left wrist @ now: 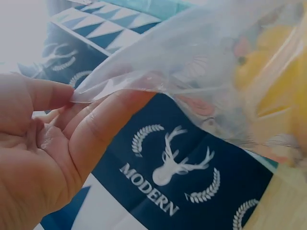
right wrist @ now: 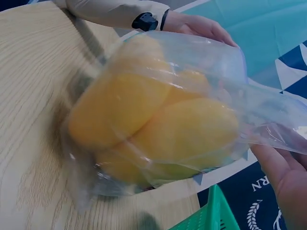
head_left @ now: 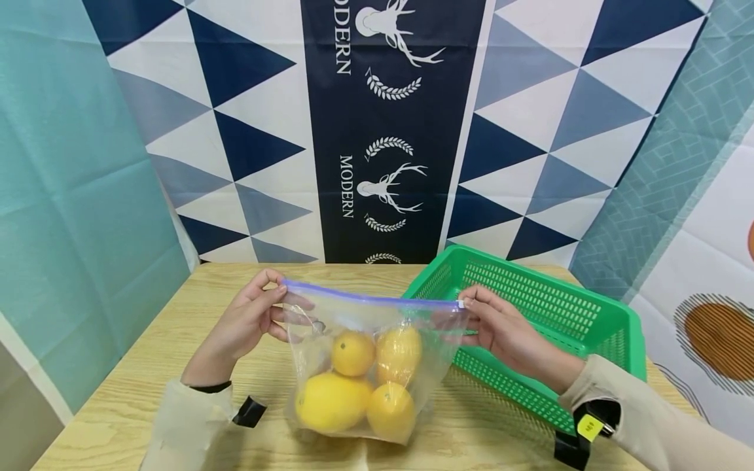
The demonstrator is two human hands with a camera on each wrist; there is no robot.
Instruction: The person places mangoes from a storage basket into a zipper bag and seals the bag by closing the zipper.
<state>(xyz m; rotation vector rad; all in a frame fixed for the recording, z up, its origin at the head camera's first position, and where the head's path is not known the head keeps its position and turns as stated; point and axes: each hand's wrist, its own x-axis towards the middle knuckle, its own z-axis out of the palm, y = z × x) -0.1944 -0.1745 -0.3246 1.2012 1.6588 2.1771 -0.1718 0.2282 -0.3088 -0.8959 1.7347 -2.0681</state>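
Note:
A clear zip bag (head_left: 359, 314) with a purple closure strip (head_left: 377, 299) hangs spread between both hands. Inside lie several fruits: a large yellow one (head_left: 332, 402) at lower left, and rounder orange-yellow ones (head_left: 391, 409) beside and above it. My left hand (head_left: 253, 317) pinches the bag's upper left corner between thumb and index finger, the other fingers behind the film. At the upper right corner my right hand (head_left: 509, 330) pinches the strip's end, by a small white slider (head_left: 461, 303). Whether the bag's bottom touches the table cannot be told.
A green perforated plastic basket (head_left: 633, 340) stands on the wooden table (head_left: 177, 327), to the right and partly behind the right hand. Patterned cloth (head_left: 389, 131) hangs along the table's back edge. Each wrist wears a black strap.

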